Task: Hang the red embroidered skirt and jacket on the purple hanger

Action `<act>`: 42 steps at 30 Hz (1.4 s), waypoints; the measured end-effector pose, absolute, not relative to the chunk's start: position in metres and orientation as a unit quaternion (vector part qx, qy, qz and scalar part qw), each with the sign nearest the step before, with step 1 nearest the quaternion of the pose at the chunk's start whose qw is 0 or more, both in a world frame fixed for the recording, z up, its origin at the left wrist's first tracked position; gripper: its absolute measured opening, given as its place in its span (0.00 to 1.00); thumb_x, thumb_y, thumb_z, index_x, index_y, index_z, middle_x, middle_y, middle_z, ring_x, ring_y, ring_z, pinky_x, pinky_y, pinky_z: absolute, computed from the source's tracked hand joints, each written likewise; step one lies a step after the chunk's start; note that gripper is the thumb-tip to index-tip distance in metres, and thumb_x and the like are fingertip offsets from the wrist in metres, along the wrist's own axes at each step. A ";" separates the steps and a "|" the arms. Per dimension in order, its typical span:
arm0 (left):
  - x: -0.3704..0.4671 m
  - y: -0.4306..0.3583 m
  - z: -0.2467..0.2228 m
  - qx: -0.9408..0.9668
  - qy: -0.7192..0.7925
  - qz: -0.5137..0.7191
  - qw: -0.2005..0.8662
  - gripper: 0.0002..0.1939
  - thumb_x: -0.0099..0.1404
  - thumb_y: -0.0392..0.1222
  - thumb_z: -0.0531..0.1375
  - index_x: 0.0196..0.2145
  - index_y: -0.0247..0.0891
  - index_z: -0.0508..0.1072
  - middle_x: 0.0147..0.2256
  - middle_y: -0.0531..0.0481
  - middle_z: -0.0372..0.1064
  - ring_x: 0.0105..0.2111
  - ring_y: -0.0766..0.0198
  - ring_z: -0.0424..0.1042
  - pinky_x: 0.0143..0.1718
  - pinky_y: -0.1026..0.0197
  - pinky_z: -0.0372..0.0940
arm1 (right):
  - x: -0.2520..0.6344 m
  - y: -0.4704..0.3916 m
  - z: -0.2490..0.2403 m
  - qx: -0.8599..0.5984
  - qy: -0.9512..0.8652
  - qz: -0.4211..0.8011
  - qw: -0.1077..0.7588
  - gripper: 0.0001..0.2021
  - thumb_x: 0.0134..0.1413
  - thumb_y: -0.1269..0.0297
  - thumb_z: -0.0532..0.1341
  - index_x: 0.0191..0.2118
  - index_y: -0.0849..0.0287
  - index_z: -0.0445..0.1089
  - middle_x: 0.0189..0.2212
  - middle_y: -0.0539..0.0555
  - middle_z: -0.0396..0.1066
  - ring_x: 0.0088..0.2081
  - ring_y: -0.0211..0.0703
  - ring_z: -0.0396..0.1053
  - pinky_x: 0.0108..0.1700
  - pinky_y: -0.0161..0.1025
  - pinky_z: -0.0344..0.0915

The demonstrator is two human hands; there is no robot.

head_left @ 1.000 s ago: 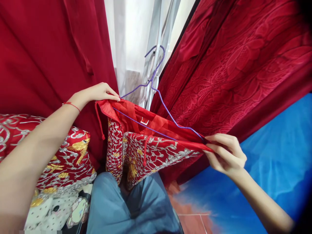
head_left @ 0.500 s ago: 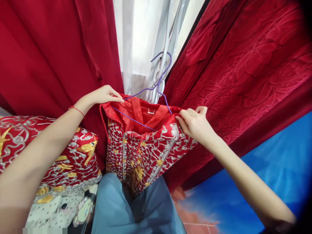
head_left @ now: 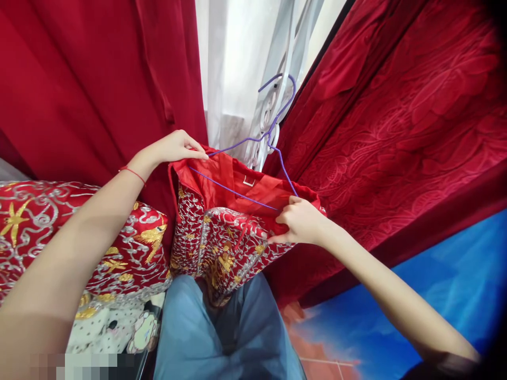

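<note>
A red jacket (head_left: 233,248) with silver and gold embroidery hangs in front of my knees, its plain red lining (head_left: 222,179) showing at the open neck. Inside the neck lies a purple wire hanger (head_left: 269,134), hook upward, its lower bar crossing the opening. My left hand (head_left: 178,146) is closed on the jacket's left shoulder, over that end of the hanger. On the other side my right hand (head_left: 303,220) pinches the front edge of the jacket close to the hanger's right arm. Its fingertips are partly hidden in the cloth.
Another red embroidered piece (head_left: 154,237) lies at left, above dotted white fabric (head_left: 103,324). Red curtains (head_left: 99,79) and a patterned red drape (head_left: 415,116) flank a white metal stand (head_left: 269,113). At lower right, blue fabric (head_left: 396,311) lies over reddish tiles (head_left: 312,369).
My right hand has shifted from the jacket's right shoulder inward and down to its front edge. The right front now sits lower, showing more of the lining and hanger bar.
</note>
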State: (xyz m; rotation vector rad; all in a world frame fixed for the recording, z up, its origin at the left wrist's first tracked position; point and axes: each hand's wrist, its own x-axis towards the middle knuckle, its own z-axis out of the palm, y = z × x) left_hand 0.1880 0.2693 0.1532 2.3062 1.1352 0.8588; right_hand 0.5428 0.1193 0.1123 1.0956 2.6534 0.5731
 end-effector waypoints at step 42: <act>0.189 0.266 0.154 0.804 0.399 0.326 0.296 0.15 0.53 0.50 0.69 0.35 0.39 0.84 0.37 0.43 0.81 0.38 0.59 0.78 0.43 0.58 0.72 | 0.443 0.181 0.109 0.517 0.815 0.228 -0.128 0.14 0.69 0.68 0.47 0.50 0.62 0.69 0.43 0.62 0.76 0.40 0.48 0.73 0.34 0.40 0.60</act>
